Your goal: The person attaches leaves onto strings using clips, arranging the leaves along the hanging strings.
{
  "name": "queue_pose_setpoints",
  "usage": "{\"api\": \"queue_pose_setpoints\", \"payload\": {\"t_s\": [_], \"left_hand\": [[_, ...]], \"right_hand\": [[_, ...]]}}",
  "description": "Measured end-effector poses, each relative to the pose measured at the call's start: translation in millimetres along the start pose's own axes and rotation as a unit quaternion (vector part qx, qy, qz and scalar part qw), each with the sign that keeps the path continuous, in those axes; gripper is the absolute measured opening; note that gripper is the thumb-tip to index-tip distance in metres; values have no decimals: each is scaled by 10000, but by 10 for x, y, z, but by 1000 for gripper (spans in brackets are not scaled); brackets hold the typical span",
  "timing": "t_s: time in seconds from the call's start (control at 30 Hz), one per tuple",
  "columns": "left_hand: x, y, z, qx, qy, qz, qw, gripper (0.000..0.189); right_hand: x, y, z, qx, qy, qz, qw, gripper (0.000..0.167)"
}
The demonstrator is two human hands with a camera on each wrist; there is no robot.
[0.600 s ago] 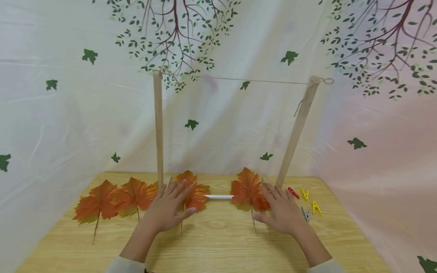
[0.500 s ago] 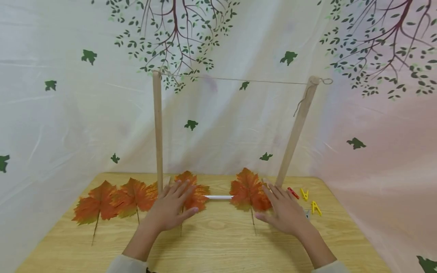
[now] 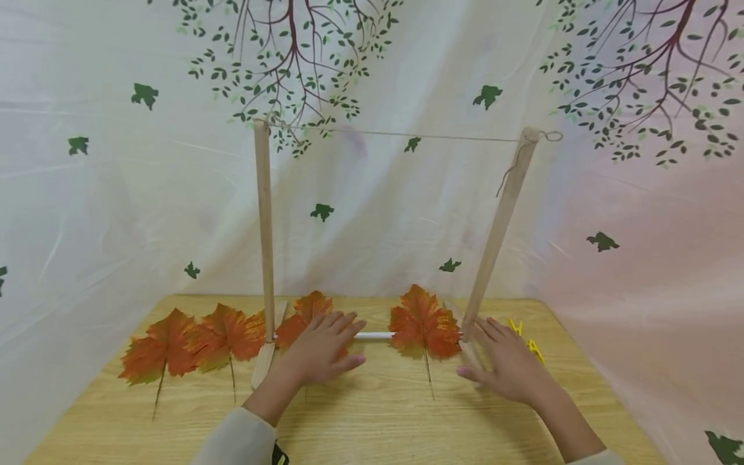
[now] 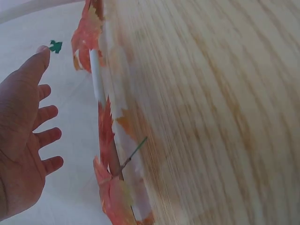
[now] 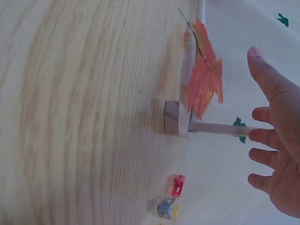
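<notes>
My left hand [image 3: 322,352] is held palm down with fingers spread, overlapping an orange maple leaf [image 3: 314,303] left of centre. In the left wrist view, the hand [image 4: 21,126] is apart from the leaves and holds nothing. My right hand [image 3: 508,361], also spread and holding nothing, is beside the foot of the right wooden post [image 3: 500,239]. Another maple leaf [image 3: 423,323] lies between the hands, its stem toward me. Two more leaves, one a red-orange leaf [image 3: 165,345], the other a leaf [image 3: 229,332] beside it, lie at the left.
A string [image 3: 395,134] joins the right post to the left wooden post [image 3: 264,226]. A white rod [image 3: 374,335] runs low between them. Yellow clothespins [image 3: 535,351] show behind my right hand; a red clothespin [image 5: 177,185] and a grey clothespin [image 5: 166,207] appear in the right wrist view.
Both hands have moved to the right. My left hand has left the left post's foot uncovered, and my right hand now hides the red and grey clothespins from the head view.
</notes>
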State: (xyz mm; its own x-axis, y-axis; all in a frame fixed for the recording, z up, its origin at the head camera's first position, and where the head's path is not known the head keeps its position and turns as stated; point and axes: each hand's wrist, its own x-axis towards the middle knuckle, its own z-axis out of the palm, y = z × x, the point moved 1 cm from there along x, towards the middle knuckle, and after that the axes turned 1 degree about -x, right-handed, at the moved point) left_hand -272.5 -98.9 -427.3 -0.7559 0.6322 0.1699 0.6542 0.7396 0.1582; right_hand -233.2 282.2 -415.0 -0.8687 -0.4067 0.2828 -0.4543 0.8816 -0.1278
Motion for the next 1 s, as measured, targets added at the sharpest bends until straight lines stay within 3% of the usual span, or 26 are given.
{"api": "queue_pose_setpoints", "payload": {"t_s": [0.27, 0.6, 1.0], "left_hand": [[219, 91, 123, 382, -55, 511, 9979, 66], [448, 288, 249, 763, -578, 575, 9937, 62], [632, 470, 423, 721, -714, 732, 9921, 61]], "right_hand": [[-82, 203, -15, -170, 41, 9, 9998, 82], [-242, 524, -49, -237, -154, 412, 9988, 75], [-393, 948, -8, 156, -471, 901, 9947, 74]]}}
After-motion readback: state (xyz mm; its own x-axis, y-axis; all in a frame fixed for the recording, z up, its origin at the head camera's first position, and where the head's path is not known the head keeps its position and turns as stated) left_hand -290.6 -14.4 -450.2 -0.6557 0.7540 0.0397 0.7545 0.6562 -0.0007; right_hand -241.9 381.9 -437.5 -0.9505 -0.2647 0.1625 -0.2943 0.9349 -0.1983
